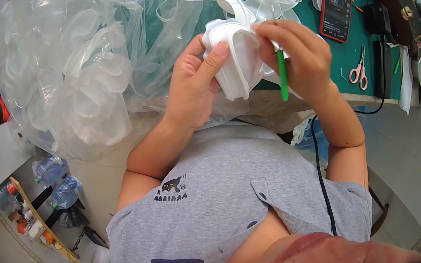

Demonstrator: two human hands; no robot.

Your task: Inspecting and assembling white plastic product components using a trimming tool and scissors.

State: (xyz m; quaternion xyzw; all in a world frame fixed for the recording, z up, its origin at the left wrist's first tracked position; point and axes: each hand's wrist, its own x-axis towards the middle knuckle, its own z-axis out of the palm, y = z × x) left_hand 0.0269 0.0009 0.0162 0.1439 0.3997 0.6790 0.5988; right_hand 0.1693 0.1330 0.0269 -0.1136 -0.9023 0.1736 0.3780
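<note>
Left hand (195, 82) is gripping the white fabric piece (248, 60), thumb pressing the front; back fingers mostly hidden. Right hand (303, 55) is closing around a green-handled tool (283, 76), fingertips sitting at the piece's right edge; can't tell if they're pinching it. Piece is hanging over the near edge of the green table (338, 58), between both hands. Step in hand is probably looking like edge detailing; next move is likely calling for steady left support and careful tool-tip aiming
</note>
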